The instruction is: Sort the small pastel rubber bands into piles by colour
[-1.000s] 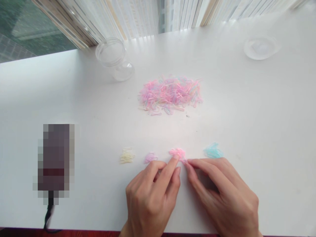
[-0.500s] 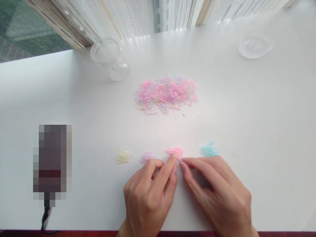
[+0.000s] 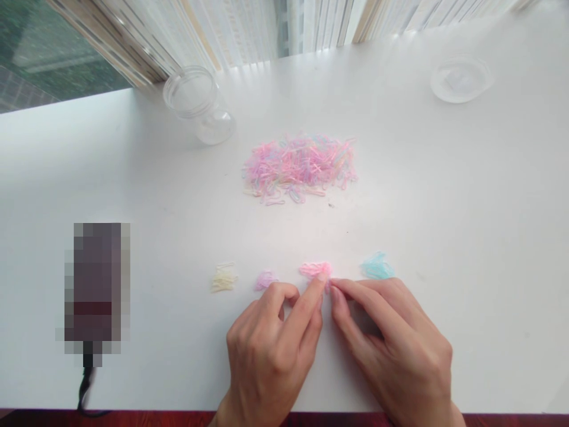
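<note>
A clear, open-topped plastic jar (image 3: 195, 115) stands far left and a round lid (image 3: 462, 96) lies far right, while near centre the unclenched left hand (image 3: 275, 338) presses a fingertip on pink rubber bands (image 3: 313, 268) and the right hand (image 3: 395, 338) pinches beside them, around what I cannot tell.

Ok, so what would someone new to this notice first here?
Likely the mixed pile, mostly pink, upper middle on the white table. Next, the left hand and right hand, close together at the small pink heap below it. The dark, pixelated object at far left also stands out.
</note>
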The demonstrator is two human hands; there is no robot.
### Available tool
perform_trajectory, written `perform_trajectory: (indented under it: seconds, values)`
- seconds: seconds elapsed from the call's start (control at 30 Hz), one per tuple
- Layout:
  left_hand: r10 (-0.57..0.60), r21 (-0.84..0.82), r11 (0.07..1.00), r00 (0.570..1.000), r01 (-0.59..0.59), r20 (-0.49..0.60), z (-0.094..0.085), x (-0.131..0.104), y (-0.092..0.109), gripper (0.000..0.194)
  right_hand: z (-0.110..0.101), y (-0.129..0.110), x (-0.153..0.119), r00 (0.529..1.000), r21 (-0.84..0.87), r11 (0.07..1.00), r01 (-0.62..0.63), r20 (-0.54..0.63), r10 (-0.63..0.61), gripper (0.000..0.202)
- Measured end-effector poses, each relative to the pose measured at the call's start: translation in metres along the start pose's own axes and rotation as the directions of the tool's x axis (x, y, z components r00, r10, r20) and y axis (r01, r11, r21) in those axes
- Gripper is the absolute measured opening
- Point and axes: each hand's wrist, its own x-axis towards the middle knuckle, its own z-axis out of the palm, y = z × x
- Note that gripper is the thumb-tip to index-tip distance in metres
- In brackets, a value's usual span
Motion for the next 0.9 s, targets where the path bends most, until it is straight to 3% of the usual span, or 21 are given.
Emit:
perform_trajectory:
  seconds: [0.3,0.5,0.9]
  values:
    - [-0.030,-0.050,0.998,0.999,0.029,-0.022,0.0005,0.0002,-0.0008,0.023,0.0009,0.0008,0.0006,1.000,0.007,1.000,-0.008,-0.015,0.009,0.009]
    - [-0.046,0.086,0.995,0.999,0.047,-0.022,0.0032,0.0022,0.0020,0.029,0.0018,0.0002,-0.0010,1.000,0.000,1.000,-0.014,-0.024,0.014,0.010]
    - [-0.040,-0.012,0.999,0.999,0.040,-0.033,0.0026,0.0028,0.0009,0.013,0.0014,0.0009,0.0012,1.000,-0.003,1.000,-0.014,0.001,0.014,0.011]
